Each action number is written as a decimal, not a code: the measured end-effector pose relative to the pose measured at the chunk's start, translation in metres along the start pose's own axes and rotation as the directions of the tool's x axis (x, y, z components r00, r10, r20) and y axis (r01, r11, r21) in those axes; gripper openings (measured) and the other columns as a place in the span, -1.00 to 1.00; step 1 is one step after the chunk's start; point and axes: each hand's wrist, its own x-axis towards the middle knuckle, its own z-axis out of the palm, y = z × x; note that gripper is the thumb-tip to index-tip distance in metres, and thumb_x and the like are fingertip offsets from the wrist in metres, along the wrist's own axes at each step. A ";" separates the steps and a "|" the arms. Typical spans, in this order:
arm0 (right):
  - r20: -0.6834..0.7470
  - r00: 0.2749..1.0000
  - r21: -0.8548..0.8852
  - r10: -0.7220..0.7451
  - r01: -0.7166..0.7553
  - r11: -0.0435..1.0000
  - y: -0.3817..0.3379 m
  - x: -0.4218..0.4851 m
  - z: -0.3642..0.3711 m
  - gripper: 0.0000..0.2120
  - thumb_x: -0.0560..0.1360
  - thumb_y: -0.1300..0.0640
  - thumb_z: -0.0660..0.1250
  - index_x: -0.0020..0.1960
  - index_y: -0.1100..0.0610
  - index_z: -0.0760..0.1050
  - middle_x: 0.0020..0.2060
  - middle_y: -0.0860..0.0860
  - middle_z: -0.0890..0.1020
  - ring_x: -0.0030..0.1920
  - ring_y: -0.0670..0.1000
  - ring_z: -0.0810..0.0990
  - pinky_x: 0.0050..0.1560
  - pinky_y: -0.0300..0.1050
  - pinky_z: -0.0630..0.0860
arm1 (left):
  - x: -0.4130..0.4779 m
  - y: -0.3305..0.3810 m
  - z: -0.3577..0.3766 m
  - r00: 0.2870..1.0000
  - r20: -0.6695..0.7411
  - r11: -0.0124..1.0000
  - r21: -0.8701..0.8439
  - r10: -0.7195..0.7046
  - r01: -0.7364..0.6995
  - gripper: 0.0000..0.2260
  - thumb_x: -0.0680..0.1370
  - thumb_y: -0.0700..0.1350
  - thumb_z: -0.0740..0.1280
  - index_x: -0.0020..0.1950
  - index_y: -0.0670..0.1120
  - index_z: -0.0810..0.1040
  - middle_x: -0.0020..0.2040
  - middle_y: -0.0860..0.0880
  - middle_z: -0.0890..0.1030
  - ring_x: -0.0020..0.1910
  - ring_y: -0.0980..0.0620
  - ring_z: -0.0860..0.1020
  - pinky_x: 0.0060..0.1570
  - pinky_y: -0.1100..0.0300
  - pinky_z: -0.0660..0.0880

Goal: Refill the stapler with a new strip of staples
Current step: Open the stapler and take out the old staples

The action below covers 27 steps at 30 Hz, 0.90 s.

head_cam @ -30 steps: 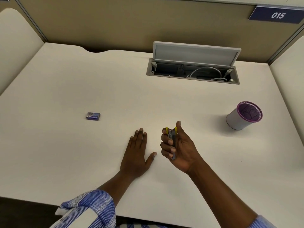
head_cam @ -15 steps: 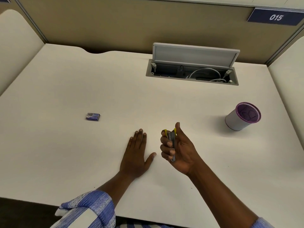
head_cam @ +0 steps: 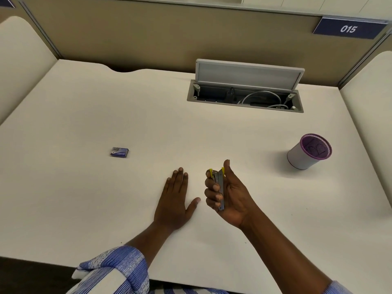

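Right hand [head_cam: 228, 194] grips stapler [head_cam: 220, 187] upright, just above desk [head_cam: 84, 198]. Left hand [head_cam: 176, 200] lies flat, empty. Staple box [head_cam: 119, 152] sits well left, untouched. Judged step: opening; next, fetch staples.

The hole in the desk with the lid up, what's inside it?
Inside the open desk box you can see grey cables. Its dark far corners are too shadowed to tell.

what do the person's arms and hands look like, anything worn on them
Both hands are bare: the left hand and right hand show no gloves, rings or watch. Both forearms are uncovered. The left sleeve, blue and white striped fabric, is pushed up near the elbow. The right sleeve, light blue, barely shows at the bottom edge.
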 end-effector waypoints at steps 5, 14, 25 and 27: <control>-0.200 0.923 -0.602 -0.328 0.148 0.784 0.001 -0.003 0.003 -0.46 0.50 -0.44 0.21 -0.04 0.06 0.48 -0.38 0.00 0.52 -0.46 -0.06 0.40 -0.41 -0.16 0.33 | 0.000 0.001 0.001 1.000 -0.010 1.000 -0.001 -0.002 0.002 -0.25 0.63 0.29 0.04 0.65 -0.17 0.02 0.68 -0.12 -0.04 0.66 -0.04 -0.10 0.62 0.01 -0.07; 0.173 0.644 -0.980 -0.745 0.041 -0.192 -0.003 -0.007 -0.011 -0.65 0.48 -0.46 0.18 0.00 -0.22 0.32 -0.15 -0.37 0.59 -0.08 -0.45 0.55 -0.19 -0.48 0.39 | 0.001 -0.003 0.004 1.000 -0.016 1.000 0.004 0.003 -0.003 -0.25 0.63 0.30 0.04 0.65 -0.17 0.01 0.68 -0.13 -0.04 0.66 -0.05 -0.09 0.61 0.01 -0.06; 0.240 0.595 -0.955 -0.767 0.001 -0.298 -0.003 -0.006 -0.016 -0.59 0.49 -0.44 0.17 0.01 -0.10 0.37 -0.21 -0.27 0.61 -0.12 -0.30 0.60 -0.22 -0.46 0.39 | 0.001 -0.002 0.005 1.000 0.001 1.000 -0.016 -0.003 0.003 -0.24 0.63 0.31 0.02 0.66 -0.16 -0.02 0.68 -0.12 -0.06 0.66 -0.04 -0.11 0.61 -0.01 -0.05; 0.188 0.613 -0.978 -0.767 0.043 -0.206 -0.003 -0.006 -0.015 -0.59 0.48 -0.41 0.24 -0.01 -0.08 0.39 -0.23 -0.23 0.62 -0.15 -0.25 0.62 -0.25 -0.42 0.42 | 0.001 -0.002 0.005 1.000 0.010 1.000 -0.009 -0.005 0.005 -0.24 0.63 0.32 0.00 0.66 -0.15 -0.03 0.68 -0.11 -0.07 0.66 -0.04 -0.12 0.61 0.00 -0.06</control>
